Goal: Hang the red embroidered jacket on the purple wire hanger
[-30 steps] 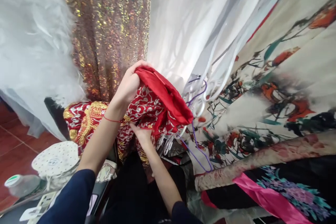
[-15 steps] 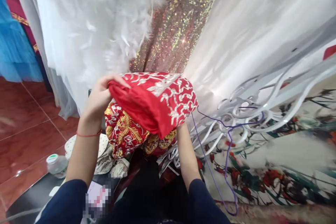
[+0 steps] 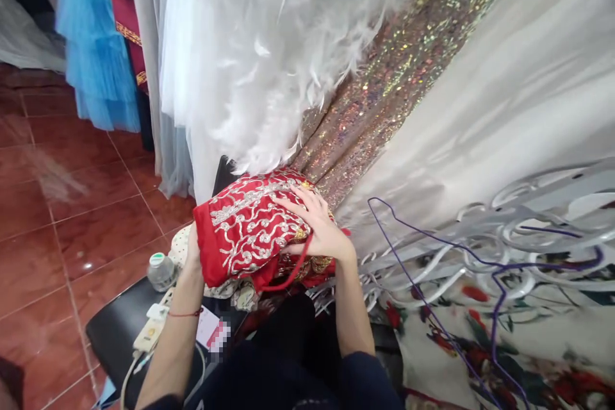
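Note:
A folded red garment with silver and gold embroidery lies bundled in front of me, above my lap. My left hand grips its left edge, and the fingers are hidden behind the cloth. On the right side of the bundle rests my right hand, its fingers spread flat over the embroidery and its thumb apart. A thin red cord loops out below that hand. More gold-embroidered red cloth shows under the fold.
White feathered fabric and a sequined cloth hang just ahead. To the right is a white scrollwork metal frame with a purple hanger. A black seat at left bears a jar and a power strip.
The garment has been turned so its embroidered side faces up, and it sits lower. My left hand has shifted to its left edge; my right hand has come out from beneath onto the top.

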`<state>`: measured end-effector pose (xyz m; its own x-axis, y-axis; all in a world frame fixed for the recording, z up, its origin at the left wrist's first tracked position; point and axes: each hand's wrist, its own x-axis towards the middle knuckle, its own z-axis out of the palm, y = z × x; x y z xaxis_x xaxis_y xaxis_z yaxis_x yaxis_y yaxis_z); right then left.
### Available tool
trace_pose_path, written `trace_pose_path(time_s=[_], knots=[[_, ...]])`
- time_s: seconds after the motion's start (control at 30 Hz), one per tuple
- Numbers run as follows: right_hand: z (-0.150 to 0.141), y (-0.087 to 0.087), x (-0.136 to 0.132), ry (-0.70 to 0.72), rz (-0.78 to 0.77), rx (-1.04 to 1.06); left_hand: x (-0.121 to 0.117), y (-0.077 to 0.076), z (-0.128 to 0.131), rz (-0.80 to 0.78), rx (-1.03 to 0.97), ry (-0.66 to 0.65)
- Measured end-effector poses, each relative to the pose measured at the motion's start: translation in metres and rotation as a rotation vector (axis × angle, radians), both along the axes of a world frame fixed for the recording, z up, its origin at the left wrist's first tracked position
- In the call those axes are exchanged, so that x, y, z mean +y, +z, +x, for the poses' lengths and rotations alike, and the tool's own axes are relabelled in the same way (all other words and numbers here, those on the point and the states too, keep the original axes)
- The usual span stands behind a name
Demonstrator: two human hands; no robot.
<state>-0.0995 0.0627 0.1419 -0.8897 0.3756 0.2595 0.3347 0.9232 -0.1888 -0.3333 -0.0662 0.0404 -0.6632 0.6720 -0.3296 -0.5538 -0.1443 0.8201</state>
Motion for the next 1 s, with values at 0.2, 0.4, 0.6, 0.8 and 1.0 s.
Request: trace_pose_path(time_s=[0.2, 0.4, 0.6, 0.8, 1.0], knots=[[-0.012, -0.014, -0.021, -0.150, 0.137, -0.008, -0.010, -0.017, 0.020, -0.053, -0.164, -0.145], [-0.009, -0.017, -0.019, -0.150, 0.144, 0.001, -0.005, -0.024, 0.038, 0.019, -0.227, -0.183], [-0.014, -0.024, -0.019, -0.202, 0.161, 0.056, 0.004, -0.017, 0.039, -0.029, -0.134, -0.161], [-0.012, -0.024, -0.024, -0.225, 0.167, 0.043, 0.002, -0.015, 0.040, 0.014, -0.166, -0.073], [-0.005, -0.023, -0.040, -0.169, 0.176, 0.076, -0.014, -0.016, 0.030, -0.052, 0.030, 0.074]])
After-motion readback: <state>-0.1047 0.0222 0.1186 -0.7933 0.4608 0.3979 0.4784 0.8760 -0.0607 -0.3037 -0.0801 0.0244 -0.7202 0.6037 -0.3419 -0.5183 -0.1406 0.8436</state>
